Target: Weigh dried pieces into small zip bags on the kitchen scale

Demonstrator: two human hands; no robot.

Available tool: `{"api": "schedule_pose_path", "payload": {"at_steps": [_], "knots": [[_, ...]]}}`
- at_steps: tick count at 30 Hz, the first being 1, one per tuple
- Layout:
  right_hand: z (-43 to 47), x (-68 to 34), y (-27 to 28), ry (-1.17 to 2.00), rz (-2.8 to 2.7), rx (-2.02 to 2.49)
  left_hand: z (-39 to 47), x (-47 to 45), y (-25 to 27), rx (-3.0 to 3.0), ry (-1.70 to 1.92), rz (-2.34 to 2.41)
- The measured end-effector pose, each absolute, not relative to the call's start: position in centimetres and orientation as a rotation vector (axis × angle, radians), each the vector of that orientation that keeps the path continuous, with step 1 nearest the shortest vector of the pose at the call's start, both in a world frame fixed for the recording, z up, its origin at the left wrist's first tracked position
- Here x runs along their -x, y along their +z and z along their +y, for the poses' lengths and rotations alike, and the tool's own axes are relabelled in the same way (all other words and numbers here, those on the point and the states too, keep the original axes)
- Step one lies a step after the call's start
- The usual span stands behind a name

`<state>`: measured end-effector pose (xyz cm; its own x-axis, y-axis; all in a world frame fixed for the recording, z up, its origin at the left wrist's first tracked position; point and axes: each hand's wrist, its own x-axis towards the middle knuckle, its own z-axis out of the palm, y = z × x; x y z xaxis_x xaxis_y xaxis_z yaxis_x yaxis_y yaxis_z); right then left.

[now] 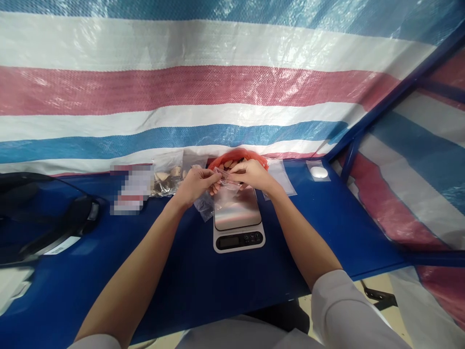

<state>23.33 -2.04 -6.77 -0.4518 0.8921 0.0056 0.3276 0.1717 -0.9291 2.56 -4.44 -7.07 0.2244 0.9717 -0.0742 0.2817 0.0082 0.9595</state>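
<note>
Over a digital kitchen scale (238, 213), both hands pinch the top of a small clear zip bag (228, 186). My left hand (196, 184) has its fingers closed on the bag's left edge. On the other side my right hand (254, 174) grips the right edge. The bag looks mostly see-through; whether anything lies inside I cannot tell. Right behind the hands sits a red plastic bag (238, 154) with brownish pieces in it, partly hidden by my right hand. The scale's display (230, 241) looks dark.
Clear bags of pale and dark pieces (167, 179) lie left of the scale, beside a blurred-out paper (132, 189). Flat clear bags (281, 179) lie to the right, then a white oval object (318, 172). A black headset-like object (72, 218) stands at far left. Striped sheeting (181, 87) closes off the back.
</note>
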Motion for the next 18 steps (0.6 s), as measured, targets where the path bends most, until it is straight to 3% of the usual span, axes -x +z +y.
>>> {"api": "schedule_pose_path", "payload": {"at_steps": [7, 18], "knots": [[-1.6, -25.2, -6.5, 1.203, -1.912, 1.235, -4.8, -2.4, -6.7, -2.034, 0.821, 1.604], [-1.4, -25.3, -6.7, 1.163, -1.901, 1.199, -5.3, -4.6, -9.5, -2.363, 1.072, 1.474]]}}
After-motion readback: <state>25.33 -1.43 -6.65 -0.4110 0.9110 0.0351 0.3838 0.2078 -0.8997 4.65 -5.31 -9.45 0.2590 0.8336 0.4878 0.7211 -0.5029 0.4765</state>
